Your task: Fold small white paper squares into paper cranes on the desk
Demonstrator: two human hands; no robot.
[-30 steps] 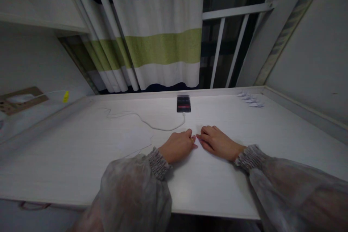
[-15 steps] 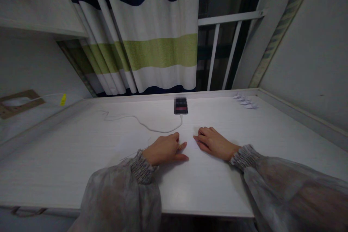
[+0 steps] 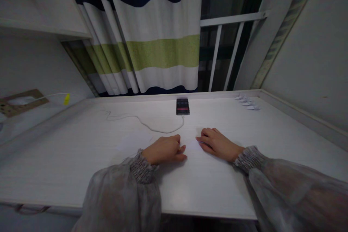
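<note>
While the left hand [image 3: 164,149] has drawn back, its fingers now curled and empty, the right hand's [image 3: 219,144] fingers press paper [image 3: 196,144] flat on the counter [image 3: 81,159].

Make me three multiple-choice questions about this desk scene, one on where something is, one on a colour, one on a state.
1. Where do the small folded papers lie?
A. far right corner of the desk
B. under the left hand
C. on the shelf

2. What colour is the middle band of the curtain?
A. red
B. green
C. orange

3. How is the phone?
A. held in the right hand
B. lying with a cable plugged in
C. hanging off the desk edge

Answers: 1 A, they line the far right edge. 2 B, green between white bands. 3 B, the white cable reaches it.
</note>
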